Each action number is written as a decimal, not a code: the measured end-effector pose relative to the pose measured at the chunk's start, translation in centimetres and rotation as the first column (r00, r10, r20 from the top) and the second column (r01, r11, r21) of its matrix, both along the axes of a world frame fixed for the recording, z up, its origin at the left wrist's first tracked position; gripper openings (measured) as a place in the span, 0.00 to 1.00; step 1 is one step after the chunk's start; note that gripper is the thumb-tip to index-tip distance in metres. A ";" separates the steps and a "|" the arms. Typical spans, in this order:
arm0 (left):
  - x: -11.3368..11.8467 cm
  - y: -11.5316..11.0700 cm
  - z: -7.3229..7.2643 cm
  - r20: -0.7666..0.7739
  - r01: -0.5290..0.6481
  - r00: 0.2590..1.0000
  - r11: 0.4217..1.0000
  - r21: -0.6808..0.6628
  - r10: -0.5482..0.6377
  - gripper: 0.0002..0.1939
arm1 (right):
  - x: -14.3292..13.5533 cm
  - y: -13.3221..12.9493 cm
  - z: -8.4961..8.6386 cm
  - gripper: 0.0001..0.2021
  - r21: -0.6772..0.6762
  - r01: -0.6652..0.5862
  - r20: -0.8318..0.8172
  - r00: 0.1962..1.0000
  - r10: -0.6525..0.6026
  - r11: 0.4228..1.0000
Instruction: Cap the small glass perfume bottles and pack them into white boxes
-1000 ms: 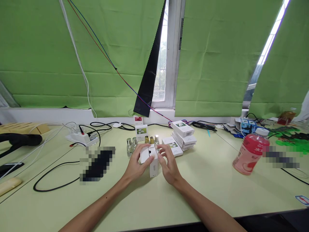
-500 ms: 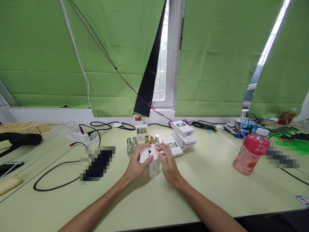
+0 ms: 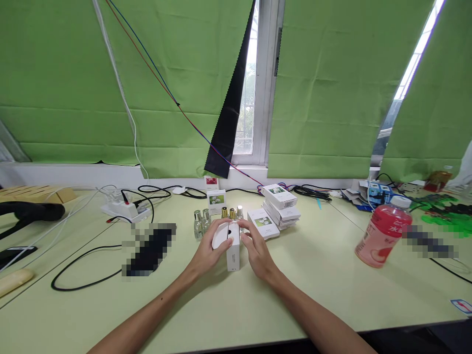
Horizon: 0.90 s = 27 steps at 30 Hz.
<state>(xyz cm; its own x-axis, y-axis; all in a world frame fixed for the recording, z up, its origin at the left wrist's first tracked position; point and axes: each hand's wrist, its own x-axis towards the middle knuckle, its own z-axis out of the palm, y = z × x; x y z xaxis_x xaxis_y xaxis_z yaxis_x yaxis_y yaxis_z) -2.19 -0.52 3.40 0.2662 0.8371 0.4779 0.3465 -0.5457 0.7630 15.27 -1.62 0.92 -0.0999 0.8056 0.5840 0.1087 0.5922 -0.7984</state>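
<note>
A small white carton (image 3: 233,258) stands upright on the table between my hands. Its top is open, with a flap out to the left and a dark hole visible inside. My left hand (image 3: 206,250) is closed on the carton, thumb on the near top edge. The fingers of my right hand (image 3: 259,250) are bent at the carton's right side, with the index fingertip at its far top edge. Just beyond are glass bottles with silver caps (image 3: 198,223) and bottles with gold caps (image 3: 224,212), partly hidden by my hands and the carton.
Flat white boxes (image 3: 282,211) are stacked right of the bottles, and a white picture box (image 3: 217,200) stands behind them. A pink drink bottle (image 3: 383,233) is at the right. On the left are a blurred dark device (image 3: 153,250), a power strip (image 3: 125,209) and cables.
The carton has shifted very slightly to the left and turned a little. Both hands stay around it in nearly the same place.
</note>
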 end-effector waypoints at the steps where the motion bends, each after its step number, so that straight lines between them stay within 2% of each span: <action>1: 0.0 0.0 -0.1 0.007 0.003 1.000 1.000 -0.003 -0.003 0.23 | 0.0 0.0 0.0 0.16 -0.010 -0.007 0.000 1.000 0.007 1.000; 5: 0.0 0.1 -0.4 0.052 0.014 0.999 1.000 -0.009 -0.014 0.25 | -0.1 -0.1 0.1 0.16 -0.039 -0.009 0.001 1.000 0.009 0.999; 10: 0.1 0.0 -0.6 0.140 0.054 0.989 0.995 -0.080 -0.042 0.32 | -0.1 0.0 0.1 0.15 -0.043 0.036 -0.029 0.999 -0.037 0.998; 14: 0.3 -0.1 -0.6 0.153 0.043 0.988 0.990 -0.133 -0.023 0.35 | -0.1 0.1 0.1 0.14 -0.055 0.070 -0.052 0.996 -0.073 0.996; 20: 0.1 -0.1 -0.8 0.163 0.027 0.987 0.980 -0.198 0.006 0.34 | -0.1 0.4 -0.1 0.14 -0.066 0.100 -0.049 0.993 -0.103 0.993; 27: -0.1 0.2 -0.8 0.180 0.049 0.984 0.980 -0.193 -0.014 0.30 | 0.1 0.3 -0.1 0.13 -0.045 0.129 -0.056 0.990 -0.132 0.991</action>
